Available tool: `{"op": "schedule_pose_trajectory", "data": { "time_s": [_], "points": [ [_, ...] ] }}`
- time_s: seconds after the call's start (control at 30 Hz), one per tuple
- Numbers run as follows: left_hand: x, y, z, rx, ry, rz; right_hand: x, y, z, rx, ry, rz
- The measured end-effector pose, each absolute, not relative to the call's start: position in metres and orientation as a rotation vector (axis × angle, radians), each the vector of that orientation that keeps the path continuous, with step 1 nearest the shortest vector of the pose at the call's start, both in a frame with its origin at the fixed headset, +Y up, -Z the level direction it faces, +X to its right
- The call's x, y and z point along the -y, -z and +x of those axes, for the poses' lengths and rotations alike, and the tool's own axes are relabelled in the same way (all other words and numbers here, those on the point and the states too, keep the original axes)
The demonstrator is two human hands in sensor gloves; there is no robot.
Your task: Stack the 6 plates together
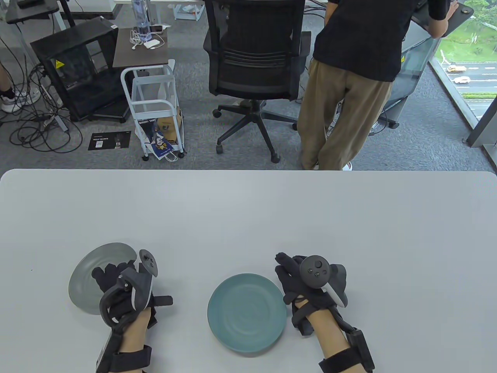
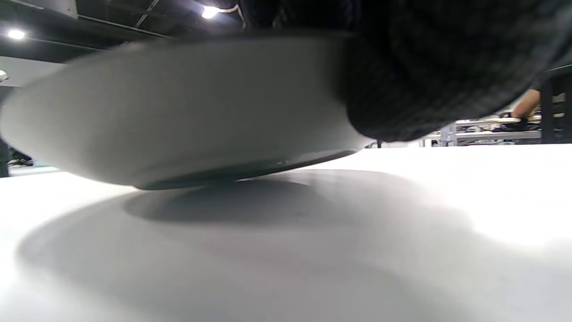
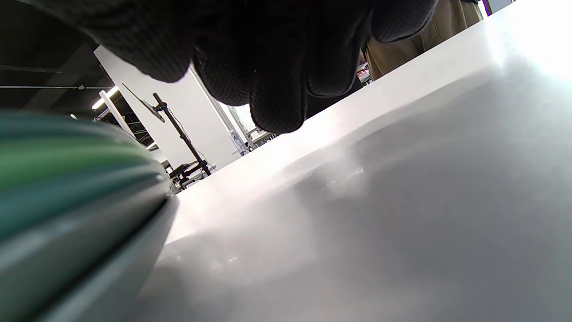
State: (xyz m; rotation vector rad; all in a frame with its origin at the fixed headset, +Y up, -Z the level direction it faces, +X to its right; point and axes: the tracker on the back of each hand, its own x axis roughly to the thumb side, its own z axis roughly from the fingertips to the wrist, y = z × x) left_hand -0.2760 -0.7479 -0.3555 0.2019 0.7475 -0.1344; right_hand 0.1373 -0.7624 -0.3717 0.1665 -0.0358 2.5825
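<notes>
A grey plate (image 1: 93, 260) lies at the front left of the white table (image 1: 248, 210). My left hand (image 1: 112, 278) lies over its near right rim and grips it. In the left wrist view the grey plate (image 2: 178, 112) looks tilted, with my gloved fingers (image 2: 424, 67) over its rim. A stack of plates with a teal one on top (image 1: 246, 312) stands at the front middle. The right wrist view shows green, teal and grey rims in the stack (image 3: 67, 201). My right hand (image 1: 289, 274) rests just right of the stack. Its fingers (image 3: 277, 89) hang free and hold nothing.
The table's far edge (image 1: 248, 171) runs across the middle of the view. Beyond it stand an office chair (image 1: 252, 58) and a person (image 1: 349, 77) on the carpet. A white trolley (image 1: 155, 108) stands at the far left.
</notes>
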Motion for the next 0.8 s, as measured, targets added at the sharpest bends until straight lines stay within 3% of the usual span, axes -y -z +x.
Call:
{"op": "schedule_pose_trajectory", "data": {
  "time_s": [0.8],
  "points": [
    [0.724,0.337,-0.199,-0.405,0.211,0.408,0.753,0.369,0.132,0.149,-2.695,0.149]
  ]
}}
